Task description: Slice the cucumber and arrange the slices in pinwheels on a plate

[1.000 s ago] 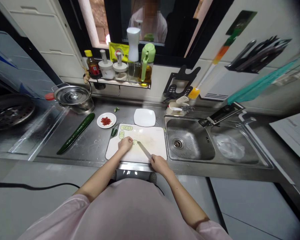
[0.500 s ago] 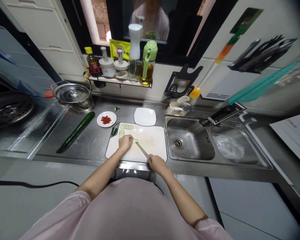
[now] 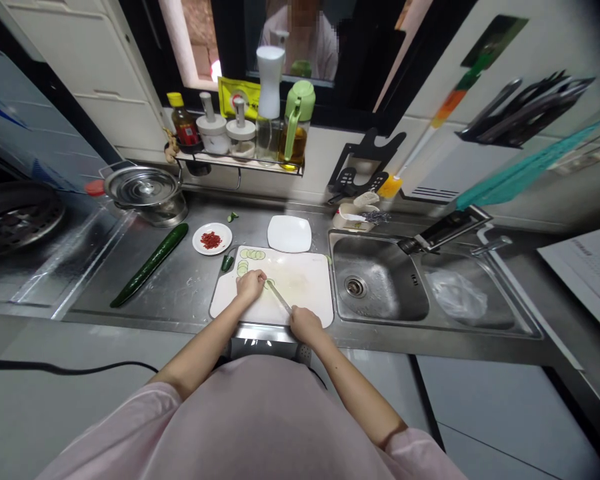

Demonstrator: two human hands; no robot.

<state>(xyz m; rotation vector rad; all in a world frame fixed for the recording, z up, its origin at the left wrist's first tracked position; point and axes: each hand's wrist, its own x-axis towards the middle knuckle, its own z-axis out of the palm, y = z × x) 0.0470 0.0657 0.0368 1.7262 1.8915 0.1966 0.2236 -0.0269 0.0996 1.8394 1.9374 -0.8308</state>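
On the white cutting board (image 3: 300, 300), my left hand (image 3: 251, 285) is closed, its fingertips bent together at the edge of a pale, green-rimmed cucumber slice (image 3: 269, 284). My right hand (image 3: 306, 325) grips a knife (image 3: 280, 297) by its handle. The blade points away to the upper left, its tip at that slice. Several more cucumber slices (image 3: 253, 254) lie overlapping at the board's upper left corner, with another small stack (image 3: 243, 267) just above my left hand. Beside the board's left edge sits a dark green cucumber end (image 3: 227, 263).
A whole cucumber (image 3: 150, 265) lies on the steel counter to the left. Behind the board are a white plate of chopped red bits (image 3: 212, 229) and a white square plate (image 3: 289, 233). A sink (image 3: 380, 293) adjoins the right side; a lidded pot (image 3: 160, 207) stands back left.
My right hand has moved slightly left with the knife, whose blade now lies closer against the slice. My left hand stays nearly in place.
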